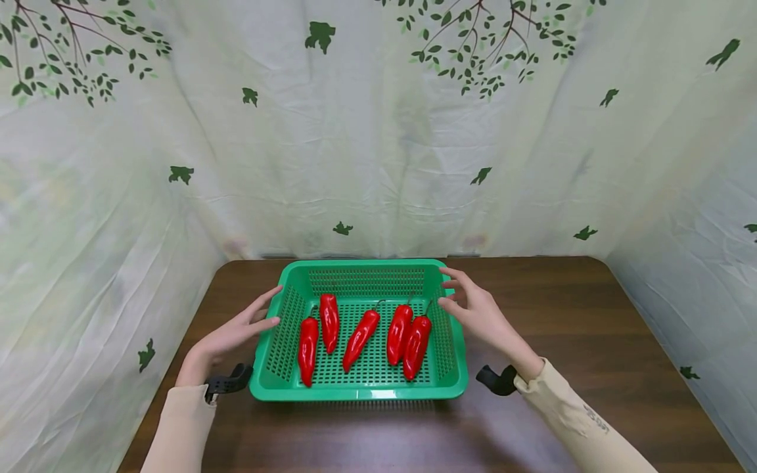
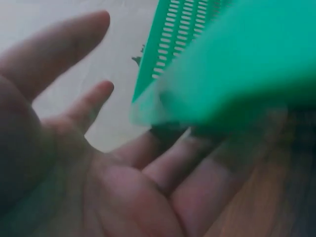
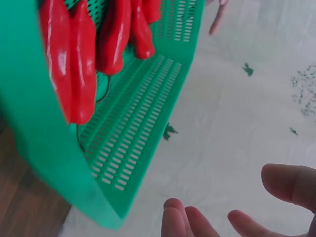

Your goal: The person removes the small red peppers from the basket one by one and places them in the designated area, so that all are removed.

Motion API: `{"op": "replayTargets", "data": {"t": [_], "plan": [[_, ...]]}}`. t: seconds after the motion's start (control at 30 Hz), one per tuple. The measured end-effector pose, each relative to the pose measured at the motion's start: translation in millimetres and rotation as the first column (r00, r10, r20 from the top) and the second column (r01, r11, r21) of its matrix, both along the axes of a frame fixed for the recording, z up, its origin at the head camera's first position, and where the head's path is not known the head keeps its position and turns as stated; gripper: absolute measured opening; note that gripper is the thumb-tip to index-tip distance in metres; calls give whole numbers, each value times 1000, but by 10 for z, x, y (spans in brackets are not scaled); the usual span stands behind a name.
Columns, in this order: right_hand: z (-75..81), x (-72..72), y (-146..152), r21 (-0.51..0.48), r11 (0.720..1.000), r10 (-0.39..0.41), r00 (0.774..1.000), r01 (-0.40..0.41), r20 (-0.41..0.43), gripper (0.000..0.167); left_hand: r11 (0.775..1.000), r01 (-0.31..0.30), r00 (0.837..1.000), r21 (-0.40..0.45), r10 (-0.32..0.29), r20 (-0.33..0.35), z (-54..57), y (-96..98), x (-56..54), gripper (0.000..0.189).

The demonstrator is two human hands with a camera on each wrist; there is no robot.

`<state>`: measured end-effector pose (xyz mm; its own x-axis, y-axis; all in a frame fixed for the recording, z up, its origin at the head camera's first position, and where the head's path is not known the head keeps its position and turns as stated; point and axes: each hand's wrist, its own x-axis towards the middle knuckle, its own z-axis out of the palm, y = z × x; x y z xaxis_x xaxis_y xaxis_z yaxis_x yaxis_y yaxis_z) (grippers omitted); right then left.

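Note:
A green plastic basket point(image 1: 357, 395) with slotted walls is on the brown table. Inside lie several glossy red chili peppers point(image 1: 361, 340) with thin dark stems. At the basket's left side is my left hand point(image 1: 230, 332), its fingers straight and thumb apart; in the left wrist view some fingers pass behind the green rim point(image 2: 237, 64), which hides their tips. My right hand point(image 1: 481, 309) is by the upper right corner, fingers spread and slightly bent. The right wrist view shows those fingertips point(image 3: 173, 217) apart from the basket wall point(image 3: 133, 133), with nothing between them.
The dark wooden table point(image 1: 550, 315) extends to both sides of the basket and in front of it. Behind and beside it hangs a pale cloth point(image 1: 367, 144) printed with leaves and branches. A black strap point(image 1: 227, 382) circles the left wrist; another black band point(image 1: 498, 380) is at the right.

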<state>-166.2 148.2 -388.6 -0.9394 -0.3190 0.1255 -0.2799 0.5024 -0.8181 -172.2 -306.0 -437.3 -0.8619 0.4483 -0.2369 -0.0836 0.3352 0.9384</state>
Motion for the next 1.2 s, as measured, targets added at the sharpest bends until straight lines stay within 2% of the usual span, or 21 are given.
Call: {"op": "replayTargets", "data": {"t": [0.1,0.2,0.37,0.47,0.6,0.77,0.9,1.2], "plan": [[17,0,-42,-4,1000,6,999,-6,41,56,998,22,998,57,-25,54,-26,-34,-1,71],[26,0,-89,-5,1000,0,997,0,80,56,997,37,996,74,-43,83,-61,-57,-4,70],[8,-3,-152,-5,1000,3,993,-3,118,55,995,47,993,83,-55,100,-117,-73,-11,71],[-30,-7,-188,-23,1000,12,989,-8,149,54,996,43,995,79,-51,90,-143,-72,-11,72],[-82,-6,-237,-60,998,19,980,-7,196,53,999,33,999,37,-35,35,-202,-63,-23,71],[-124,5,-287,-81,997,19,967,1,253,53,1000,-14,1000,12,15,-15,-310,-37,-49,69],[-161,-3,-318,-99,995,31,960,-3,279,52,999,-43,998,25,44,-41,-384,-1,-54,69],[-246,-55,-379,-127,991,12,937,35,350,53,996,-87,993,32,89,-74,-430,57,-31,68]]}}
